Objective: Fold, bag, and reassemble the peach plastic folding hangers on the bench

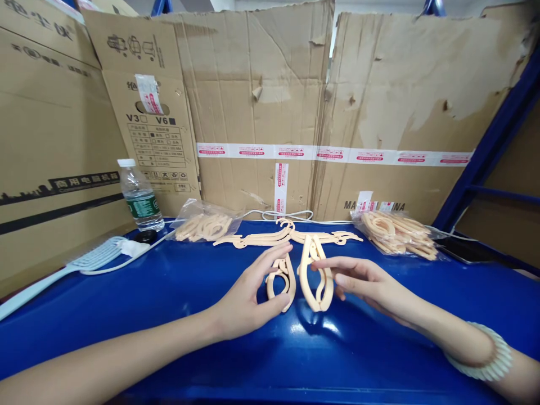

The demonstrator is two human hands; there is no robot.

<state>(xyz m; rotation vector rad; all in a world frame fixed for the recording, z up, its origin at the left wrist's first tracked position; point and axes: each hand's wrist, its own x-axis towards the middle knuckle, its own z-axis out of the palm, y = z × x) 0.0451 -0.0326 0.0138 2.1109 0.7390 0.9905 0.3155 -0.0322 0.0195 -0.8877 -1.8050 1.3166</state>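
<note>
A folded, peach-coloured folding clothes hanger (327,281) stands tilted up near the middle of the table. At its right side my right hand (367,284) grips it, the index finger reaching across its front. Another folded hanger (290,281) is just to the left. Beside and partly over that one is my left hand (247,298), its fingers stretched out and the thumb near the hanger's lower end; whether it touches is unclear. Behind both, several unfolded hangers (261,239) lie together, hooks pointing away.
Plastic bags of folded hangers lie back left (206,225) and back right (399,233). On the left are a water bottle (141,197) and a pale blue hairbrush (95,256). A dark phone-like slab (464,249) lies far right. Cardboard sheets (253,112) wall the blue table's (189,360) back.
</note>
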